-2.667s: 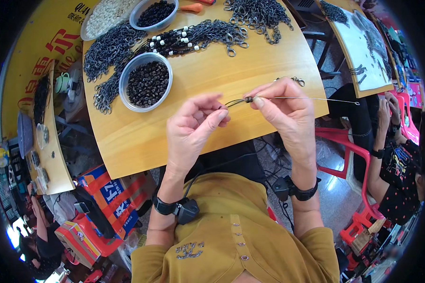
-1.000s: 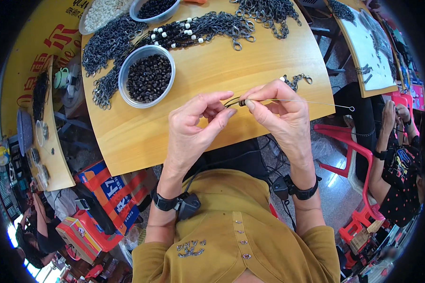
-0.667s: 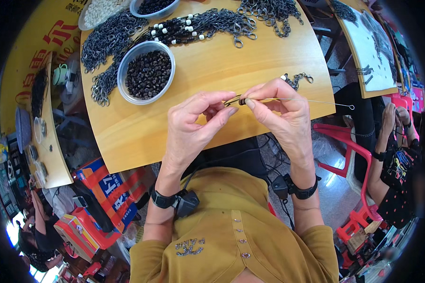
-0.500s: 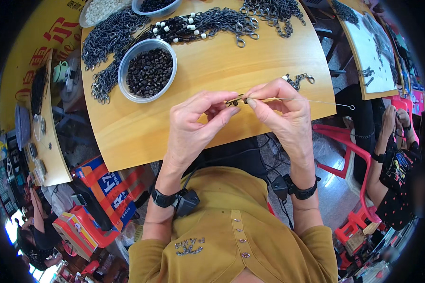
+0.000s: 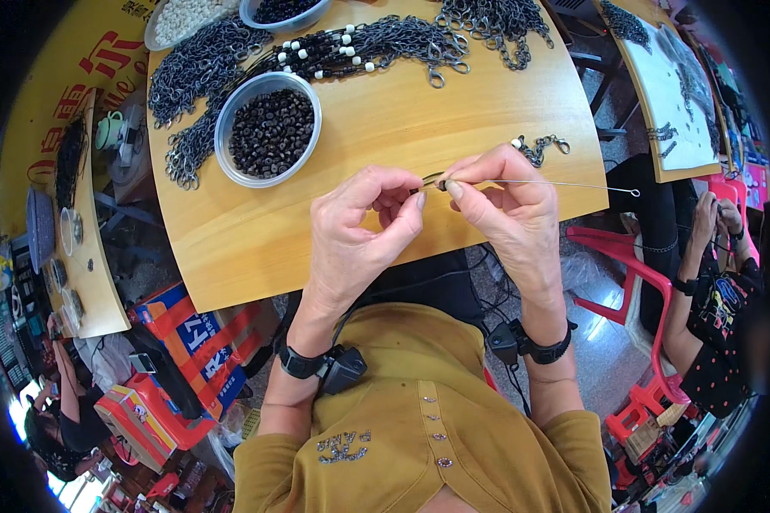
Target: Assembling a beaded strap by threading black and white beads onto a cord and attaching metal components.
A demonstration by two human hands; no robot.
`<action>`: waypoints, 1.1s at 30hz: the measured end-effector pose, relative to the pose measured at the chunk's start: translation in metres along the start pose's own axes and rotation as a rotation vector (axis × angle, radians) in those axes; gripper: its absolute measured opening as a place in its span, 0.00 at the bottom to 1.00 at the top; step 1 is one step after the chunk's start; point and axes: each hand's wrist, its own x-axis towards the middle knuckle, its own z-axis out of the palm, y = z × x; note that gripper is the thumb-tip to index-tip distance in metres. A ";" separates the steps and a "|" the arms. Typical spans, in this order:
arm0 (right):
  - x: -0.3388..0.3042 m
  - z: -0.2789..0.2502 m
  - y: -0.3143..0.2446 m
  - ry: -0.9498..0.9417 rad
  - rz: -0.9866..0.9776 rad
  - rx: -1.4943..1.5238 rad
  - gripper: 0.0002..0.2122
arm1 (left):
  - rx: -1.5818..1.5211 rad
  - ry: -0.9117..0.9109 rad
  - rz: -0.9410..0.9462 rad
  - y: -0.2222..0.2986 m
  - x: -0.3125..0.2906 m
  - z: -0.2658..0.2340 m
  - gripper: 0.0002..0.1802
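My left hand point(image 5: 364, 227) pinches a thin dark cord point(image 5: 430, 179) between thumb and fingers, just over the front part of the table. Facing it, my right hand point(image 5: 513, 205) is closed on a small dark bead point(image 5: 441, 185) at the fingertips. From that same hand a long thin wire needle point(image 5: 586, 185) sticks out to the right, ending in a small loop. Only a short gap separates the two sets of fingertips; what lies under them is hidden. Behind my left hand stands a clear plastic bowl point(image 5: 252, 180) of dark beads point(image 5: 271, 132).
Bundles of dark chains point(image 5: 198, 73) with clasps and white beads lie across the back of the wooden table point(image 5: 385, 111). A short chain point(image 5: 535, 154) rests beyond my right hand. A red plastic chair point(image 5: 612, 244) is at the right, near another person's hands point(image 5: 712, 218).
My left fingers and thumb have shifted slightly, and the small dark pieces that showed at their tips are now mostly covered. The needle's looped end has moved a little left and up.
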 end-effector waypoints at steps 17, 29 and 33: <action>-0.007 0.001 0.005 0.052 -0.081 0.037 0.01 | 0.096 0.046 0.109 -0.002 0.001 0.002 0.08; -0.006 -0.004 0.003 0.028 0.026 0.121 0.02 | 0.037 0.030 0.020 -0.005 0.000 0.000 0.07; -0.006 -0.007 0.001 0.065 0.026 0.190 0.02 | -0.057 -0.021 0.026 -0.009 0.001 0.000 0.09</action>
